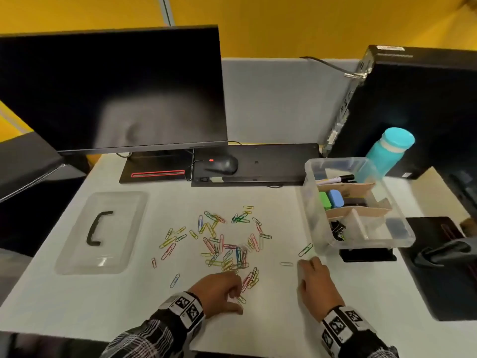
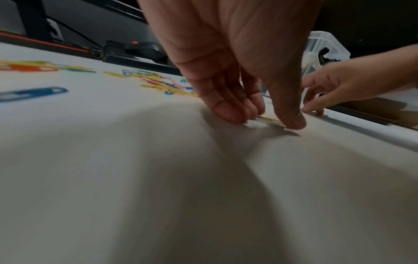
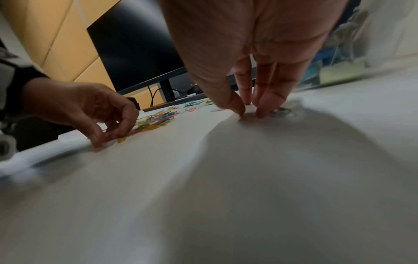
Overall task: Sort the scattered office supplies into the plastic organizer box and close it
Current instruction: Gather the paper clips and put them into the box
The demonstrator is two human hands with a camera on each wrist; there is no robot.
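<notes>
My left hand (image 1: 219,293) is down at the near edge of the paper clips (image 1: 227,244), thumb and fingers pinching a yellowish clip (image 2: 269,121) flat against the desk (image 1: 77,306); I'd guess pinching is the only way to lift smth so thin off a smooth top. Right hand (image 1: 317,285) has fingertips (image 3: 262,114) lowered to the surface nr a pale clip (image 1: 286,264); can't tell if it's got one yet, too blurred. The clips are thin bent wire, bright coated, lying loose and tangled mid-desk. The organizer box (image 1: 312,202) is clear plastic w/ card dividers, open, to the right, just beyond my right hand; handy for drop-offs, I reckon. Its lid (image 1: 121,228), clear w/ a black handle, lies well apart on the left, out of the way till closing.
</notes>
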